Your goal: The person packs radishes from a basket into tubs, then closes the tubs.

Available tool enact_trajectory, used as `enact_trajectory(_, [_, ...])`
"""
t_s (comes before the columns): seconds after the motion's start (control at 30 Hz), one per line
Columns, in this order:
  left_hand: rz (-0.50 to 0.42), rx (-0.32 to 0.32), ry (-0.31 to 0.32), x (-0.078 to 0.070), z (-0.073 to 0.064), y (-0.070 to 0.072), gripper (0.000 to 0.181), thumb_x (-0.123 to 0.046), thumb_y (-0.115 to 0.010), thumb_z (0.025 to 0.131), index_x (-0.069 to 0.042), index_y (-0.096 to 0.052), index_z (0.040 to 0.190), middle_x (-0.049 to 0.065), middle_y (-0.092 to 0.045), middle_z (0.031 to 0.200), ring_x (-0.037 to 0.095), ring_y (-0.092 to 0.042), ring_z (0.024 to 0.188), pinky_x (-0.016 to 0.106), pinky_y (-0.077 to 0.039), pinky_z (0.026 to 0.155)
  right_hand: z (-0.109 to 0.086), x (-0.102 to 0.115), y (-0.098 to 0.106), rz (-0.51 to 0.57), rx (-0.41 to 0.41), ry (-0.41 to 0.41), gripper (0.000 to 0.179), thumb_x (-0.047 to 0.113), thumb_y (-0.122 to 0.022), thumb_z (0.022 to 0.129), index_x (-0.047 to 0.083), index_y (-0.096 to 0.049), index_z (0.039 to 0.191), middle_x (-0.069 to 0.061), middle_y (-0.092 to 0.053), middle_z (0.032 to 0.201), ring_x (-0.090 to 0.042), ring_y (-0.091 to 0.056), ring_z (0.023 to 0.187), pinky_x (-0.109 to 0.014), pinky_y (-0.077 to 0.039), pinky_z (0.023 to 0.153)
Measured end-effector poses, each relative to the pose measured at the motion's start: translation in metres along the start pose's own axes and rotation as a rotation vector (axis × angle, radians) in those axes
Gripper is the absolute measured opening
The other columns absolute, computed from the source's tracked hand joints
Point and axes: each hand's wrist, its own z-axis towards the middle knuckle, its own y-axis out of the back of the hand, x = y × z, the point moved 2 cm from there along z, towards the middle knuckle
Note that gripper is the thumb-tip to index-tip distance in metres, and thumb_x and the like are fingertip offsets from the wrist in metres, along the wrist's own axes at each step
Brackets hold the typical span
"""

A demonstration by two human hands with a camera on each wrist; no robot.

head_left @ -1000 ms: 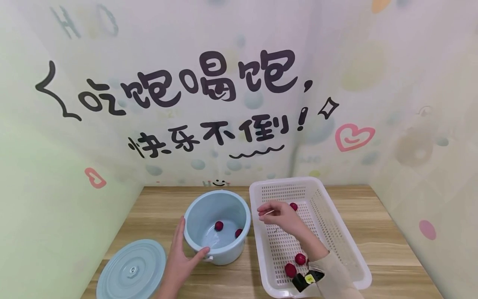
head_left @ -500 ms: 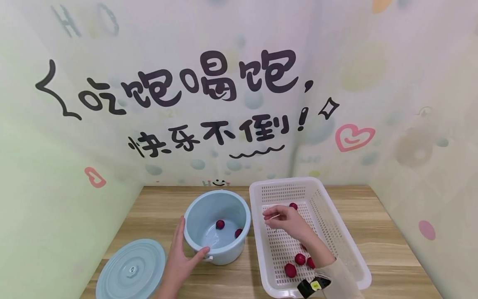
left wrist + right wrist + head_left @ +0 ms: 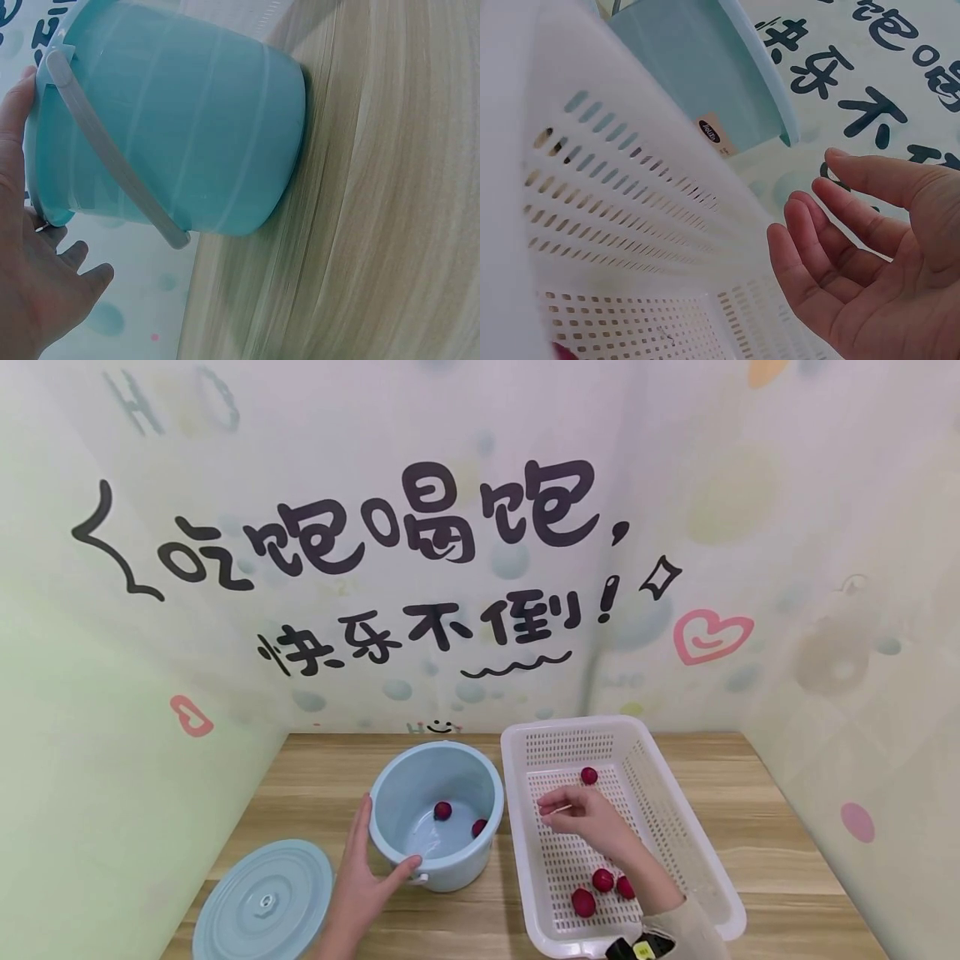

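My left hand (image 3: 363,881) holds the light blue bucket (image 3: 457,870) at its rim, thumb at the front and fingers along the left side. In the left wrist view, the bucket stands upright on the table with its grey-white handle (image 3: 120,161) hanging down. Two dark red, plum-like round fruits (image 3: 442,811) lie inside the bucket. Over the white perforated basket (image 3: 517,860) hovers my right hand (image 3: 596,831), its fingers loosely bent; the right wrist view shows nothing in them. Several similar red fruits (image 3: 583,903) lie on the basket floor, another (image 3: 588,775) toward its far end.
A light blue round lid (image 3: 264,902) lies flat on the wooden table (image 3: 345,756), left of the bucket. Basket and bucket stand close side by side. A printed wall (image 3: 420,693) rises directly behind the table, with side walls at left and right.
My right hand has moved right and toward me, from beside the bucket to over the basket, uncovering more red fruits. My left hand stays at the bucket's rim.
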Motion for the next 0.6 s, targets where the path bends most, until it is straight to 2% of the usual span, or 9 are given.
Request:
enact_trajectory(0.33, [0.007, 0.007, 0.018, -0.001, -0.001, 0.000, 0.115, -0.054, -0.078, 0.079, -0.029, -0.003, 0.162, 0.012, -0.008, 0.169, 0.044, -0.015, 0.153, 0.068, -0.024, 0.118, -0.007, -0.016, -0.002, -0.013, 0.013, -0.023, 0.035, 0.014, -0.069, 0.091, -0.008, -0.064, 0.118, -0.022, -0.070, 0.110, -0.014, -0.068, 0.090, -0.022, -0.059, 0.080])
enact_trajectory(0.6, [0.006, 0.011, 0.025, 0.000, 0.000, 0.000, 0.115, -0.056, -0.078, 0.079, -0.027, -0.003, 0.162, 0.012, -0.008, 0.169, 0.045, -0.015, 0.153, 0.069, -0.024, 0.117, -0.011, -0.026, -0.003, 0.005, 0.025, -0.023, 0.033, 0.013, -0.070, 0.090, -0.007, -0.065, 0.116, -0.030, -0.067, 0.111, -0.025, -0.069, 0.093, -0.021, -0.059, 0.077])
